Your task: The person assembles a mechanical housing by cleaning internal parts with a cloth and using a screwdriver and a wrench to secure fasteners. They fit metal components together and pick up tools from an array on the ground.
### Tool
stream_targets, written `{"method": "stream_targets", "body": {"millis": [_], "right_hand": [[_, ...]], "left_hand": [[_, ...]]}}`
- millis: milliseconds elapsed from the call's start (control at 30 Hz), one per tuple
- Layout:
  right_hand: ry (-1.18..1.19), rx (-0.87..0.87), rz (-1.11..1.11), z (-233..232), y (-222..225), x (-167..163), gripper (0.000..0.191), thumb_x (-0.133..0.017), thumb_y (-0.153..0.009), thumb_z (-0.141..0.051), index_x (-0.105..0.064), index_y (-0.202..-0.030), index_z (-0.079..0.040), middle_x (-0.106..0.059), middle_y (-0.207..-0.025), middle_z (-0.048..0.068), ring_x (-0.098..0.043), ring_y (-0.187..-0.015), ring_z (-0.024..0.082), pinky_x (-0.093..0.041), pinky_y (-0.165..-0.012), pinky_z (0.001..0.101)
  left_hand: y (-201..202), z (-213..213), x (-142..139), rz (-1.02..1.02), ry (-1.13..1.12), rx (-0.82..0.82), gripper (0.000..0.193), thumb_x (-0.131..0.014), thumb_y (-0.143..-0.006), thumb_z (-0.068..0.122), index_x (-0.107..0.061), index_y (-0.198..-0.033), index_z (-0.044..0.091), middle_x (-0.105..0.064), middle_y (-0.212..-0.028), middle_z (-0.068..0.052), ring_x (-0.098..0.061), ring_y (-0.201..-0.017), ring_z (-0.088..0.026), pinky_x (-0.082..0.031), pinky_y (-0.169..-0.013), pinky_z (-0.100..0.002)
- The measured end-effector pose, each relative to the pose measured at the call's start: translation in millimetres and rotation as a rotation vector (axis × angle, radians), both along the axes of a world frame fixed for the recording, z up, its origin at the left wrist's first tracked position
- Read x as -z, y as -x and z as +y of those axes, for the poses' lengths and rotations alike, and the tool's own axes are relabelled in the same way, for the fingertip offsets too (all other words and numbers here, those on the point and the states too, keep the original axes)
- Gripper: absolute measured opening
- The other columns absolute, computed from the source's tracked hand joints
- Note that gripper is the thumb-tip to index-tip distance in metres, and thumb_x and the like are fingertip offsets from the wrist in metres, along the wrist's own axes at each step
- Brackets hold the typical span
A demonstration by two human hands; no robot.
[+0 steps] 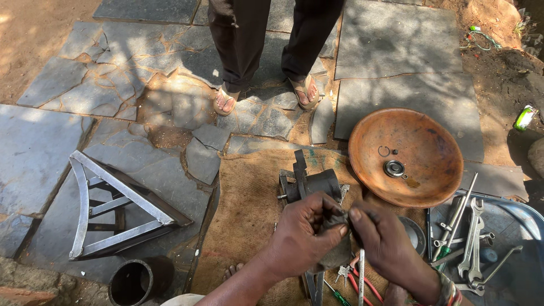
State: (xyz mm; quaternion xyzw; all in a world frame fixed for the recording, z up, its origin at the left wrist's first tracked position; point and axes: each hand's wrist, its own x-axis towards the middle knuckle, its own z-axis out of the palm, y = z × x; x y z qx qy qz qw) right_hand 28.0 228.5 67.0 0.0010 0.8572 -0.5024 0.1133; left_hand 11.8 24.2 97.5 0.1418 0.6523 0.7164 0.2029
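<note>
My left hand (pixel 300 232) and my right hand (pixel 385 243) meet over a burlap mat (pixel 249 215), both pinching a small dark greasy part wrapped in a grey rag (pixel 338 241). Just beyond my fingers lies a dark metal assembly with a cylinder body (pixel 313 184) on the mat. Under my hands are red-handled pliers (pixel 362 280), keys and a green-handled screwdriver (pixel 340 296).
A rusty round pan (pixel 419 141) holds a bearing (pixel 394 168) and a ring. A metal tray (pixel 510 226) at right carries several spanners (pixel 471 238). A person in dark trousers and sandals (pixel 226 102) stands ahead. A triangular steel frame (pixel 113 209) and a black pipe (pixel 133 281) lie left.
</note>
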Motion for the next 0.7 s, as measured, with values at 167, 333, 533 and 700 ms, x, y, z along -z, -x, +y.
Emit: {"method": "stream_targets", "body": {"millis": [167,333,533,700], "right_hand": [[0.366,0.140,-0.224,8.4,2.8,13.5,0.035,-0.053,-0.105,-0.026,-0.069,-0.091,0.002,-0.059,-0.067,0.009,-0.053,-0.058,0.016,-0.048,-0.054,0.0327],[0.367,0.183,-0.002,21.6,11.2,-11.2,0.028,-0.066,-0.087,-0.006,-0.071,-0.115,-0.003,-0.079,-0.099,0.007,-0.072,-0.083,0.012,-0.061,-0.077,0.0279],[0.298,0.207,0.165,8.2,6.4,-25.6,0.029,-0.073,-0.083,0.002,-0.075,-0.112,-0.002,-0.081,-0.106,0.007,-0.075,-0.099,0.013,-0.061,-0.087,0.0278],[0.169,0.109,0.256,-0.3,0.4,-25.4,0.027,-0.076,-0.081,0.001,-0.076,-0.107,-0.004,-0.082,-0.101,0.005,-0.078,-0.093,0.010,-0.064,-0.082,0.0257]], "left_hand": [[0.8,-2.8,-8.4,0.167,0.205,-0.066,0.012,-0.067,-0.099,0.005,-0.063,-0.110,0.002,-0.069,-0.092,-0.007,-0.068,-0.073,-0.010,-0.061,-0.064,-0.027],[13.0,-8.7,-6.0,0.070,-0.146,-0.238,0.023,-0.066,-0.097,0.000,-0.065,-0.119,-0.002,-0.072,-0.102,-0.010,-0.070,-0.091,-0.012,-0.062,-0.083,-0.027],[14.7,-7.3,6.5,-0.206,-0.130,-0.171,0.040,-0.071,-0.088,0.005,-0.066,-0.127,0.002,-0.076,-0.106,-0.007,-0.074,-0.094,-0.013,-0.065,-0.086,-0.030],[8.9,4.1,16.6,-0.140,-0.258,-0.131,0.028,-0.072,-0.093,-0.001,-0.067,-0.120,-0.003,-0.073,-0.106,-0.008,-0.069,-0.097,-0.011,-0.060,-0.090,-0.026]]}}
